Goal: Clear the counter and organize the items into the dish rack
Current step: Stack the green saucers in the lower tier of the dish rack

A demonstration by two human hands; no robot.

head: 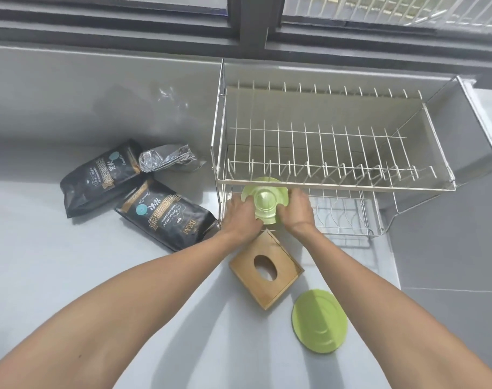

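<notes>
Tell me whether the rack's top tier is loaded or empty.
Empty: the white wire dish rack's upper tier shows only bare prongs. Both hands hold the green plastic plate below it.

Behind the tabletop (71,276) runs a dark window frame (250,26) above a grey wall panel (99,88). A white wire grille (393,9) shows beyond the glass at the upper right, and grey floor tiles (449,262) lie off to the right.

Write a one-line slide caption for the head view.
Both hands, left and right, hold a green plate at the dish rack's lower tier.
</notes>
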